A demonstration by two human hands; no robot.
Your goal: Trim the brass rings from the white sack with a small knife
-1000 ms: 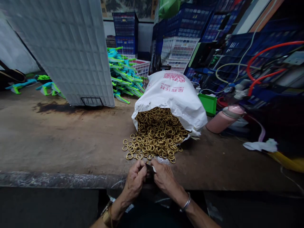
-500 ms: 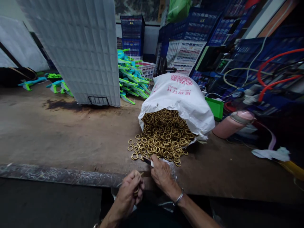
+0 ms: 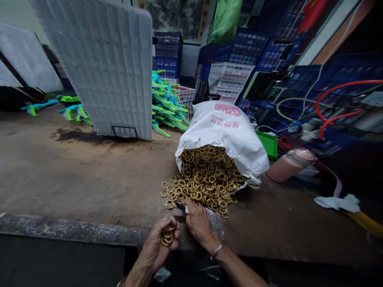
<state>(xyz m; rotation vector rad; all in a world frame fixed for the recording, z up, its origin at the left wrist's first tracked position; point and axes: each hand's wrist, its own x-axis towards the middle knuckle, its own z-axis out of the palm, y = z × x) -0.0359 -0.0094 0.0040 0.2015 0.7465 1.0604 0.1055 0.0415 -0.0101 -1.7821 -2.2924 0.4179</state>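
Several gold-coloured rings lie in my left hand, its fingers curled around them and the palm side showing. My right hand grips a small knife; its dark blade points left and a bit of white shows at the handle. The blade lies at the front edge of a heap of the same rings, which spills from the mouth of a white woven sack with red print. Beside my right hand is a piece of clear plastic, partly covered by it.
A tall white quilted panel stands on the wooden table. Behind it is a pile of green and blue plastic pieces. Right of the sack are a pink bottle, a green tray and red hoses. Crates are stacked behind.
My left hand has turned and its fingers have loosened, so the rings in it now show. The right hand with the knife has moved slightly left. The view has tilted up a little.
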